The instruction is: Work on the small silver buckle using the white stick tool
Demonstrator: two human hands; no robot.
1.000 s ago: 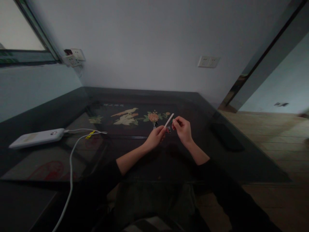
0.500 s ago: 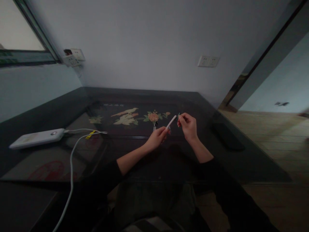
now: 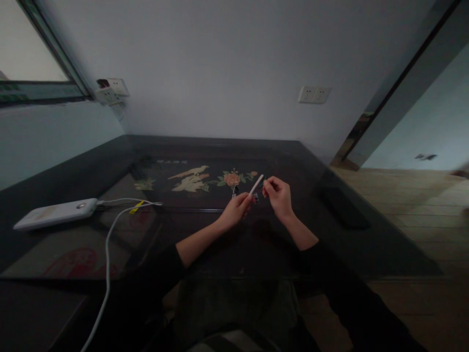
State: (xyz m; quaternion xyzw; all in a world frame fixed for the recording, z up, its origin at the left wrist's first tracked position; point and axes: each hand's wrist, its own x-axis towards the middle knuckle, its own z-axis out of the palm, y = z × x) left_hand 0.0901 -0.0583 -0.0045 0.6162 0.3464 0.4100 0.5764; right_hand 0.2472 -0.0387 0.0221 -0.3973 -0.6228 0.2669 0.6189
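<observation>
My left hand is closed around a slim white pen-like stick, which slants up to the right above the dark table. Just right of the stick's upper end, my right hand has its fingertips pinched together. A small dark greenish piece shows at those fingertips, too small and dim to name. By my left hand a little dark-and-silver item pokes up behind the knuckles. Another small shiny item shows beside its fingers; I cannot tell whether either one is held.
The dark glossy table bears a bird-and-flower picture. A white power bank with a white cable lies at the left. On the right rests a flat black object. Behind stands a wall with a socket.
My right hand has moved slightly left and down, closer to the stick. The stick's upper end has shifted a little left and tilts more steeply.
</observation>
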